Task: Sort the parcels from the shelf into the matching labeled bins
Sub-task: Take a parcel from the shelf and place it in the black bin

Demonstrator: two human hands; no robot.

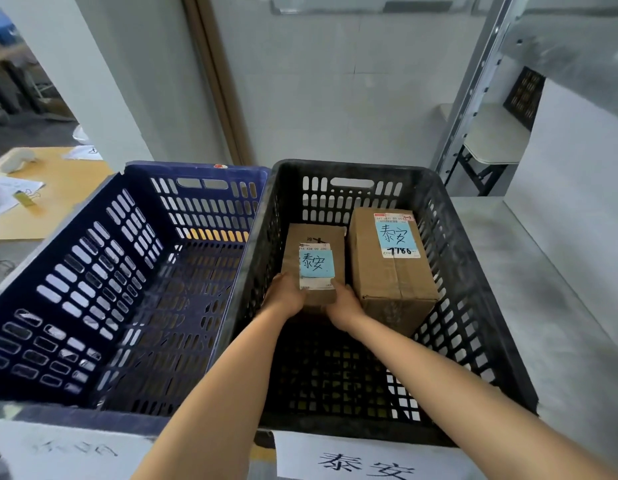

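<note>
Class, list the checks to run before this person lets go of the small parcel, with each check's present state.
1. Note on the small parcel matches the front label of the black bin, 泰安: ok.
2. It is inside that bin: ok.
3. The left hand and right hand both grip it: ok.
4. Gap to the larger parcel: ok.
5. Resting on the bin floor: cannot tell.
6. The paper label below the blue bin legible: not ok, blurred.

Pale, evenly lit room around you.
Ahead you face a grey-white wall [335,98] with a brown trim strip [214,81]; a wooden table [68,188] with papers [9,195] stands left, a metal rack upright [473,84] right.
</note>
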